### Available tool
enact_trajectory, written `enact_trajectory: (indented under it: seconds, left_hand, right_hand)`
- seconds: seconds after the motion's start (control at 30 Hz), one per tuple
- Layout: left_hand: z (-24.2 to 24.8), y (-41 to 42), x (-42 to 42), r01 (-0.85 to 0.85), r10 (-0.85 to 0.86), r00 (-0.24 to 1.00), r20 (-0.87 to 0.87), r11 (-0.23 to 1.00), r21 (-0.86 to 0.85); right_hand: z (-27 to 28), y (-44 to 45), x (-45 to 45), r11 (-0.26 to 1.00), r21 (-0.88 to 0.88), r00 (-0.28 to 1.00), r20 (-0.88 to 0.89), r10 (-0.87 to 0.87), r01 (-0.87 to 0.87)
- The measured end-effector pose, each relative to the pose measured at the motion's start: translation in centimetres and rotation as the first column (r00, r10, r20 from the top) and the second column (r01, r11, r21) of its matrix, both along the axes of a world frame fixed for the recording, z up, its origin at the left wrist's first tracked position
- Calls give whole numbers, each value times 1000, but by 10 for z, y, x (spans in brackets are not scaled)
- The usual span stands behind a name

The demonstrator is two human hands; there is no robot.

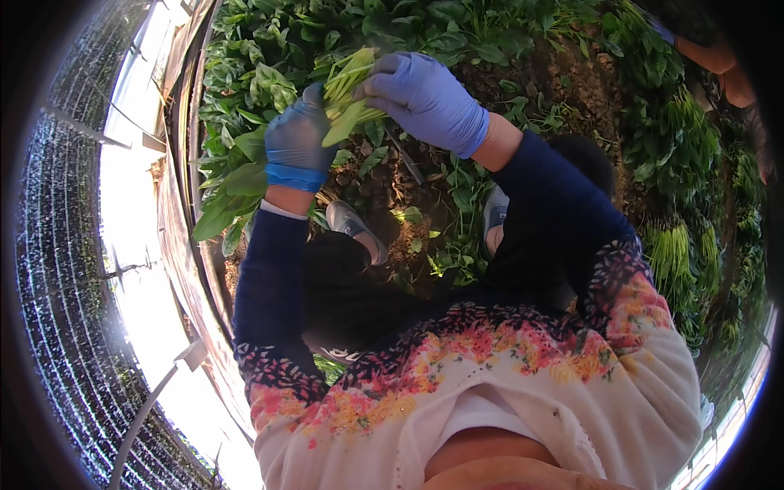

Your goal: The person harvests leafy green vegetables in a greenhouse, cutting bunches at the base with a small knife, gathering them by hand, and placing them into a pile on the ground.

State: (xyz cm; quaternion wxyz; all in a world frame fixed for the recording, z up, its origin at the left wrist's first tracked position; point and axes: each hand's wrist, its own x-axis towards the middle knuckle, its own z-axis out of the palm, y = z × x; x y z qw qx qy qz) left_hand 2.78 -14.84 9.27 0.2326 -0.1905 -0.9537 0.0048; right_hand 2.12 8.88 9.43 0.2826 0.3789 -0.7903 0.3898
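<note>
A bunch of leafy greens, probably spinach, is in my left hand (pixel 300 138), which wears a blue glove. Its broad leaves (pixel 236 184) hang to the left below the fist, and the pale green stems (pixel 349 76) point up and right. My right hand (pixel 429 101), gloved in violet-blue, has its bent fingertips at the stems; what exactly they pinch is partly hidden. One loose leaf (pixel 345 124) lies across the stems between both hands. Beneath them, a thin dark rod-like tool (pixel 404 156) rests on the soil.
Growing greens (pixel 422 27) fill the bed ahead. Cut bunches (pixel 670 251) lie in rows at the right, near another person's arm (pixel 707 55). My shoes (pixel 346 220) stand on soil with scattered leaves. Plastic sheeting (pixel 184 184) edges the left side.
</note>
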Motion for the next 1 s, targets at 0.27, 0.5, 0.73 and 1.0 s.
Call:
enact_trajectory:
  seconds: [0.27,0.5,0.73,1.0]
  left_hand:
    - [14,-25,-3,-262,223,952,208,947,185]
    - [9,-13,-6,-123,66,969,236,964,236]
    - [13,-23,-12,-167,139,981,134,959,228]
    - [-17,45,7,-136,-67,941,331,821,554]
  right_hand:
    - [46,77,-4,834,465,798,600,-50,-297]
    - [6,14,-6,986,-68,903,396,168,-154]
    - [43,47,-2,653,731,732,554,-397,-200]
    - [7,-28,-9,689,-725,585,556,591,-7]
